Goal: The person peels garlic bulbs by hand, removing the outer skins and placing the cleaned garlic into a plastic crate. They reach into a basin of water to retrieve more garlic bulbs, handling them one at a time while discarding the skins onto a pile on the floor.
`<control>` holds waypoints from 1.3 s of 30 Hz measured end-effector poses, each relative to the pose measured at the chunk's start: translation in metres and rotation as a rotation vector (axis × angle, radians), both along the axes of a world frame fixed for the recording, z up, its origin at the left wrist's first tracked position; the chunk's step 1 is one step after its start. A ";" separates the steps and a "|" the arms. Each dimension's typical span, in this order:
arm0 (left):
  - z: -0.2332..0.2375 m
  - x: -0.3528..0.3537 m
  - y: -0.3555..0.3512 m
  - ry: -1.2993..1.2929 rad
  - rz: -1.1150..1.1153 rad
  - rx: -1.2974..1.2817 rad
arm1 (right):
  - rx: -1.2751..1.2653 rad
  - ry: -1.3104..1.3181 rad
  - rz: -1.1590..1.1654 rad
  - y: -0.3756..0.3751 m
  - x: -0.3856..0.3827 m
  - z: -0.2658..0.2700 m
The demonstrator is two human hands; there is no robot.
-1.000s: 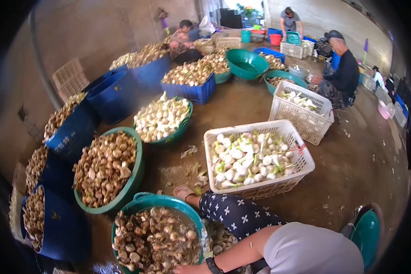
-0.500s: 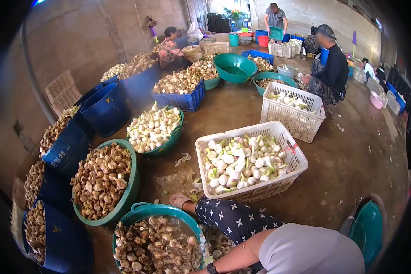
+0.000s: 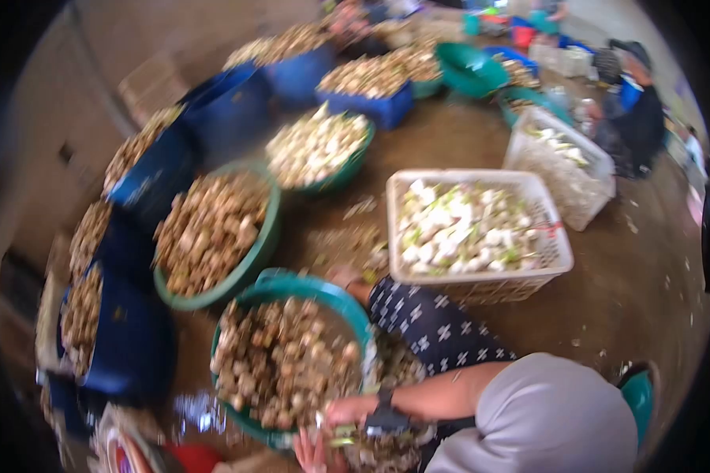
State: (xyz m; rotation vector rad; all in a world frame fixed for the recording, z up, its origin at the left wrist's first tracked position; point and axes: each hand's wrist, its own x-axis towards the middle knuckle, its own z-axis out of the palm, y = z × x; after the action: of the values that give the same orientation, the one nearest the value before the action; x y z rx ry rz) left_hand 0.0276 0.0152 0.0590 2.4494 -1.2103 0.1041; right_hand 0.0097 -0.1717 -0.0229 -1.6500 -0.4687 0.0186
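Down low, the fingers of the left hand (image 3: pixel 314 455) are spread apart, just below the right hand (image 3: pixel 350 410), which has a black wristwatch (image 3: pixel 386 417) at its wrist. Blur hides the right fingers' grip; I cannot tell what they hold. Both hands are at the edge of a round teal plastic basin (image 3: pixel 312 289) full of brown-skinned garlic bulbs (image 3: pixel 280 363). Farther out stand a white plastic crate (image 3: pixel 489 276) of white garlic bulbs (image 3: pixel 457 229) and blue plastic tubs (image 3: pixel 138 339), any lettering too blurred to read.
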 end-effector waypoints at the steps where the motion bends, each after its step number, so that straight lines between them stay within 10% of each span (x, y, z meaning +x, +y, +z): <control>1: 0.015 -0.008 -0.001 -0.070 0.003 0.005 | 0.048 0.316 -0.002 0.003 0.001 0.014; 2: 0.012 -0.015 -0.004 0.138 0.140 -0.249 | 0.135 0.494 -0.018 0.009 0.002 0.027; 3: 0.010 -0.016 -0.006 0.188 0.287 -0.193 | 0.076 0.011 -0.115 0.006 -0.002 0.048; 5: 0.003 -0.016 -0.001 0.576 0.561 -0.611 | 1.088 0.922 0.059 0.018 -0.009 0.089; 6: 0.007 -0.017 -0.007 0.833 0.591 -1.008 | 1.052 0.897 0.067 0.021 -0.012 0.095; 9: 0.019 -0.018 -0.006 0.819 0.359 -1.037 | 1.058 0.955 0.094 0.014 -0.023 0.096; 17: 0.002 0.005 0.021 1.506 0.769 -1.670 | 0.548 0.809 -0.023 -0.002 -0.064 0.116; 23: -0.007 0.011 0.048 1.421 0.814 -1.833 | 1.355 0.485 -0.034 -0.035 -0.036 0.148; 25: 0.001 0.022 0.077 1.088 1.058 -1.966 | 0.399 0.592 -0.079 -0.036 -0.028 0.118; 27: 0.037 0.020 0.109 0.806 1.048 -2.381 | -0.253 0.158 0.239 -0.008 -0.024 0.074; 29: 0.056 0.027 0.125 0.573 1.268 -2.603 | -0.177 0.387 0.387 0.000 -0.026 0.056; 31: 0.058 0.018 0.102 0.685 1.038 -2.324 | 0.118 0.827 0.118 -0.016 0.016 0.063; 35: 0.010 0.012 0.048 0.958 1.079 -1.520 | -1.343 0.418 -0.275 -0.069 0.086 -0.053; 39: -0.009 0.018 0.009 1.032 1.106 -1.122 | -1.642 0.048 -0.167 -0.088 0.074 -0.125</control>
State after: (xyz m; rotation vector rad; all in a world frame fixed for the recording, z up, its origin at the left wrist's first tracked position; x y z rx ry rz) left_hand 0.0457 0.0246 0.0502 1.4196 0.5961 -0.1371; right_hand 0.0839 -0.2601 -0.1475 -3.2752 -0.2192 0.4109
